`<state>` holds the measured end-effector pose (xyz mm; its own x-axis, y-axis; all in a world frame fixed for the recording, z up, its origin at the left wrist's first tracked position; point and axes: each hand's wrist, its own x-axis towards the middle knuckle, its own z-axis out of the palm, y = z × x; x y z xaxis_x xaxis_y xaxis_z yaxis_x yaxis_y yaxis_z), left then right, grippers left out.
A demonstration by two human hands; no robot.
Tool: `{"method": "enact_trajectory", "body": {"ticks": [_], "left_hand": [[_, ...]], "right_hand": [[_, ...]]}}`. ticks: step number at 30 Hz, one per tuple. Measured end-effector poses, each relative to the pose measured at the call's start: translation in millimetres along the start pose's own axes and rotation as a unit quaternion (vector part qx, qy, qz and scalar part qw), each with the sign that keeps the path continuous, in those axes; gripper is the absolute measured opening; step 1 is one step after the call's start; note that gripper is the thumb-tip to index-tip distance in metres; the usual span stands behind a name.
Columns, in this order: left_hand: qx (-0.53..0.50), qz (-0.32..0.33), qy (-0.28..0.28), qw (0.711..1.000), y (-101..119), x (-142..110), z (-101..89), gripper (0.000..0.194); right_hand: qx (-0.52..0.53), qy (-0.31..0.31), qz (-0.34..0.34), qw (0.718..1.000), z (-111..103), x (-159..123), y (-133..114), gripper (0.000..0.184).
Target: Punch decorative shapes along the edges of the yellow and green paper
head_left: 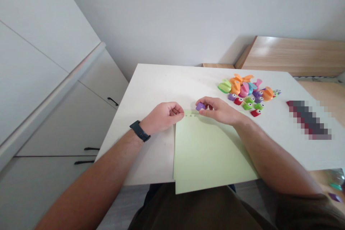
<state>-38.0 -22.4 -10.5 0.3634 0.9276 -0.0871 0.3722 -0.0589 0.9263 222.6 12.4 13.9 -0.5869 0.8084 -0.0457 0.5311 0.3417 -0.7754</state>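
Note:
A pale green sheet of paper (208, 151) lies at the table's front, its near edge hanging over the side. Small punched holes form a short row along its far edge. My left hand (168, 115), with a dark watch on the wrist, is closed in a pinch at the sheet's far left corner. In my right hand (217, 110) is a small purple craft punch (200, 106), held between thumb and fingers at the far edge, just right of the holes. Whether paper sits inside its slot I cannot tell.
Several colourful craft punches (244, 89), larger lever ones and small ones with eyes, are grouped at the back right of the white table (161, 82). A blurred dark and red object (308, 120) lies farther right. White cabinets (59, 122) stand at the left.

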Motion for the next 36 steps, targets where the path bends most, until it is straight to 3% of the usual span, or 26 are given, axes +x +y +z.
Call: {"method": "enact_trajectory", "body": {"ticks": [22, 25, 32, 36], "left_hand": [[-0.003, -0.007, -0.01, 1.0, -1, 0, 0.4, 0.017], [-0.004, -0.007, -0.008, 1.0, -3, 0, 0.8, 0.016], [-0.002, -0.01, -0.009, 1.0, -2, 1, 1.2, 0.019], [0.006, -0.007, -0.011, 1.0, -3, 1, 0.9, 0.019]], "right_hand": [[0.152, 0.089, 0.075, 0.982, 1, 4, 21, 0.045], [0.115, 0.094, 0.086, 0.985, -1, 3, 21, 0.046], [-0.099, 0.087, 0.041, 0.99, 2, 1, 6, 0.04], [-0.132, 0.092, 0.036, 0.986, 3, 1, 2, 0.04]]}}
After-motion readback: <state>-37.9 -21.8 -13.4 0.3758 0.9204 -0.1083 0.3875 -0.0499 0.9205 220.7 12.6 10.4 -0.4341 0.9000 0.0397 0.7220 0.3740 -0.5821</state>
